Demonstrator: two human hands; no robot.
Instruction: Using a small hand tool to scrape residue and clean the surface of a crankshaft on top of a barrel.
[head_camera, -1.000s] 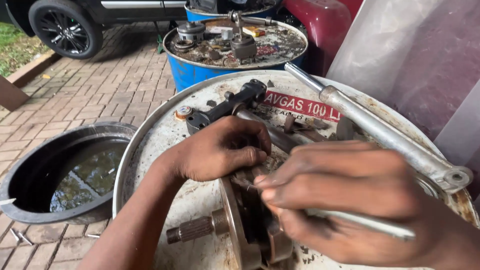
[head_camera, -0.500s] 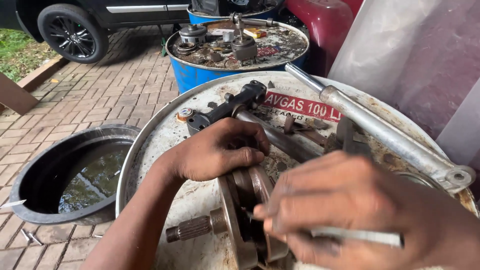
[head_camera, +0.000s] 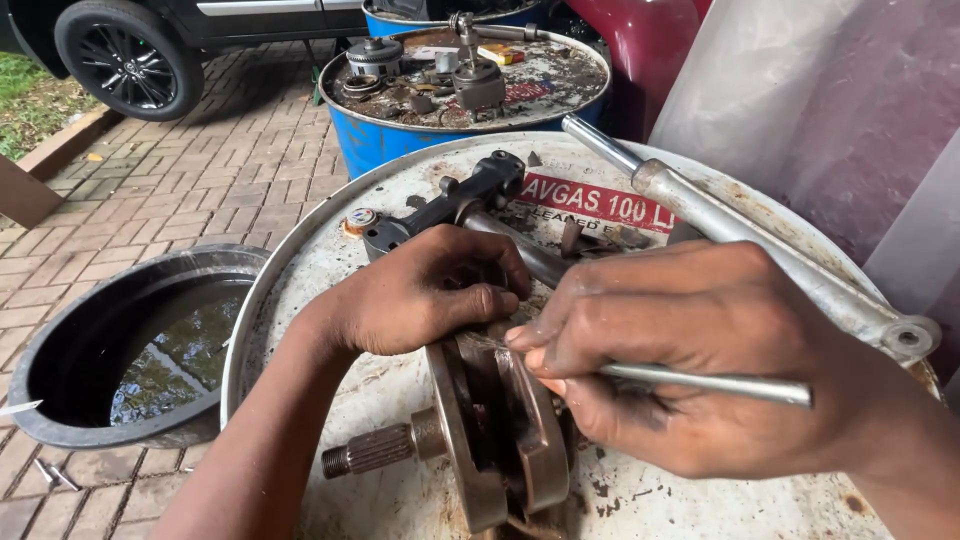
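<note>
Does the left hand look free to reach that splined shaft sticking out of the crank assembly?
Probably yes: the left hand rests on the crank assembly, and the splined shaft juts out uncovered just below it.

one head camera, close over the drum top

a single head-worn view looks down and forward, very near the left hand (head_camera: 430, 295) and right hand (head_camera: 690, 350) on a white drum lid (head_camera: 330, 290). beyond, it takes in a blue drum (head_camera: 390, 145), brick paving (head_camera: 190, 190) and a car wheel (head_camera: 130, 50).

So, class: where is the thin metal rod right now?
In the head view, the thin metal rod lies across the right hand, right of the crank assembly, its tip beside the left hand.
</note>
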